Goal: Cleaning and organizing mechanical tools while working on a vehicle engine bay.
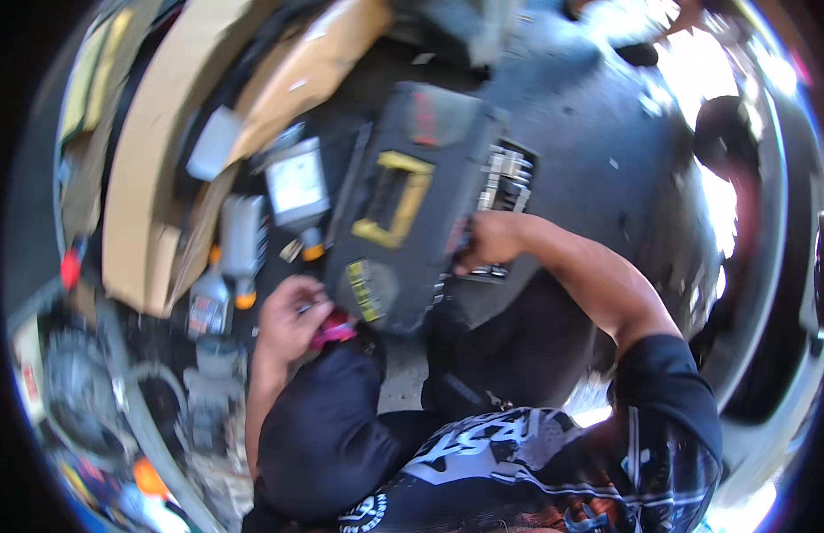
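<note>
A dark plastic toolbox [414, 129] with a yellow handle lies in front of me, and an open socket set [507, 176] is at its right side. My right hand [487, 240] is closed at the toolbox's right edge, beside the sockets; what its fingers grip is blurred and mostly hidden. My left hand [295, 315] is at the toolbox's lower left, fingers curled around a small dark piece that I cannot make out. A pink object [334, 333] sits just beside that hand, by my knee.
Cardboard pieces [146, 178] lie at the left, with oil bottles [209, 302] and a white jug [297, 178] between them and the toolbox. Greasy metal car parts [75, 391] are at the lower left. Dark curved car bodywork [767, 249] runs along the right.
</note>
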Tool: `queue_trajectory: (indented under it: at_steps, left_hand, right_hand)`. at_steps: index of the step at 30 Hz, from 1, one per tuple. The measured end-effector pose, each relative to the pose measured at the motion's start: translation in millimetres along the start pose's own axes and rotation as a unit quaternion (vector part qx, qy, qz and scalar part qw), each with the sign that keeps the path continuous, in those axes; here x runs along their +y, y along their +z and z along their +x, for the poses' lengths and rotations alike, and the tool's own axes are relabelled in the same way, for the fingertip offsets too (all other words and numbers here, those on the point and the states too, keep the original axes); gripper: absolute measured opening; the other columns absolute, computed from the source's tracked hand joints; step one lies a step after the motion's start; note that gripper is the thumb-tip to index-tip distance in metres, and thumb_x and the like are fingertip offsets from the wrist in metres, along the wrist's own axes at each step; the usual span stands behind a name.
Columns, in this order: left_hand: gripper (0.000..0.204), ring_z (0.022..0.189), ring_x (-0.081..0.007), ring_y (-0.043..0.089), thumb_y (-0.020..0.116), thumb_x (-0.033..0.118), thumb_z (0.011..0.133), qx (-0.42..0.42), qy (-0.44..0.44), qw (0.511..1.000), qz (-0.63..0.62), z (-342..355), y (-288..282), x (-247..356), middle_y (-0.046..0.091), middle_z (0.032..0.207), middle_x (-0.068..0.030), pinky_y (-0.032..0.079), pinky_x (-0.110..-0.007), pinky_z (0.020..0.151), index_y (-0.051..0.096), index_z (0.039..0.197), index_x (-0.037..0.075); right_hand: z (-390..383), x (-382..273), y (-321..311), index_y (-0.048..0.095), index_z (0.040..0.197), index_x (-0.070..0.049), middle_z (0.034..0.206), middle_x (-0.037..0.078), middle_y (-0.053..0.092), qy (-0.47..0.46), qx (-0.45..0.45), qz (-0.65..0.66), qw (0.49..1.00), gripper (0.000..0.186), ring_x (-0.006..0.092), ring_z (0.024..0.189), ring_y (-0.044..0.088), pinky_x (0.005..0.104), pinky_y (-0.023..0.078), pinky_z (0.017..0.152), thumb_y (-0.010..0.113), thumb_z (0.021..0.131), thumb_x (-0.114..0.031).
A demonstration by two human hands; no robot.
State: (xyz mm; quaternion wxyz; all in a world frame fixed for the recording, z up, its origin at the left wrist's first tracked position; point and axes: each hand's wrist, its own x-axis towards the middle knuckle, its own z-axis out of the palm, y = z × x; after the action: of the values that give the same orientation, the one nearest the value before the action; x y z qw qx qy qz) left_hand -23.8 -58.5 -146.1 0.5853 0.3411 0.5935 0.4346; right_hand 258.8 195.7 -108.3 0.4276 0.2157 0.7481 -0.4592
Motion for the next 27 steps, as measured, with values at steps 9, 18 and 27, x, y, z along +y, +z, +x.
queue_trajectory:
  at_steps: [9, 18, 27]
  left_hand:
    - [0.093, 0.086, -0.0115, 0.053, 0.078, 0.064, 0.065, 0.04, 0.045, 0.997, 0.042, 3, -15, -3, 0.057, 0.11, -0.0071, 0.042, -0.024, 0.075, 0.052, 0.125, -0.002]
    - [0.071, 0.119, -0.0261, 0.048, 0.029, 0.056, 0.098, 0.16, -0.059, 0.98, -0.1, 22, -29, -25, 0.05, 0.129, -0.0149, 0.037, -0.041, 0.103, 0.043, 0.135, -0.004]
    - [0.053, 0.127, -0.0311, 0.045, 0.043, 0.03, 0.099, 0.345, 0.132, 0.797, 0.477, -5, -77, -68, 0.044, 0.14, -0.0206, 0.032, -0.043, 0.11, 0.037, 0.14, -0.003]
  right_hand:
    - [-28, -45, -3, 0.063, 0.107, -0.003, 0.09, 0.017, 0.069, -0.141, 0.253, 0.122, 0.949, 0.045, 0.0338, 0.087, 0.066, 0.0416, 0.051, 0.077, 0.069, 0.081, -0.039]
    - [-46, 132, -4, 0.072, 0.097, -0.004, 0.099, 0.022, 0.068, 0.349, 0.221, 0.206, 0.887, 0.034, 0.0312, 0.097, 0.066, 0.0414, 0.051, 0.086, 0.055, 0.085, -0.031]
    - [24, 125, 53, 0.054, 0.126, 0.0, 0.122, 0.017, 0.062, 0.406, 0.355, 0.269, 0.798, 0.045, 0.0303, 0.112, 0.061, 0.0391, 0.05, 0.093, 0.056, 0.083, -0.014]
